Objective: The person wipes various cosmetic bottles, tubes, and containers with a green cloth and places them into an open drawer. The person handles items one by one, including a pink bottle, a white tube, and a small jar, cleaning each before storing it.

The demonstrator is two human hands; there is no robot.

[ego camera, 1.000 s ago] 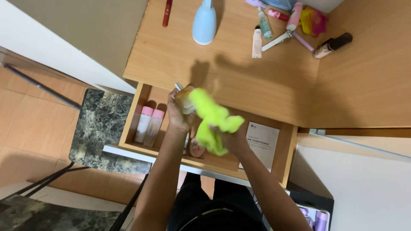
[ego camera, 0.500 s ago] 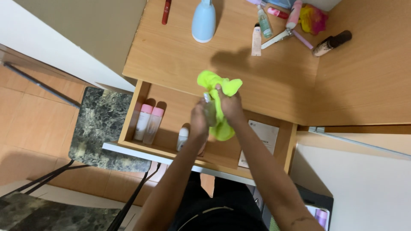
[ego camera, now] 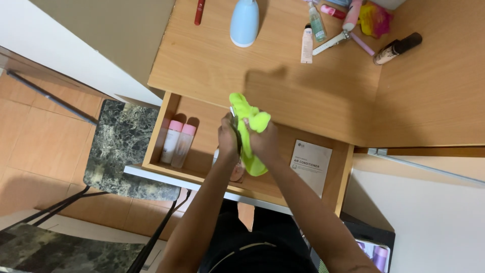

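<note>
Both my grips closed: R hand (ego camera: 263, 142) bunching yellow-green cloth (ego camera: 248, 132), L hand (ego camera: 228, 143) pinching small item, over open drawer (ego camera: 202, 132).

bright, even indoor light; soft shadow on the desk (ego camera: 303, 96); hands slightly blurred

cloth (ego camera: 248, 121): we see bright lime-yellow
bottles (ego camera: 177, 143), left in drawer: we see white with pink caps
stool seat (ego camera: 126, 146): dark green marbled
desk (ego camera: 283, 86): light wood
far bottle (ego camera: 244, 21): pale blue
</note>
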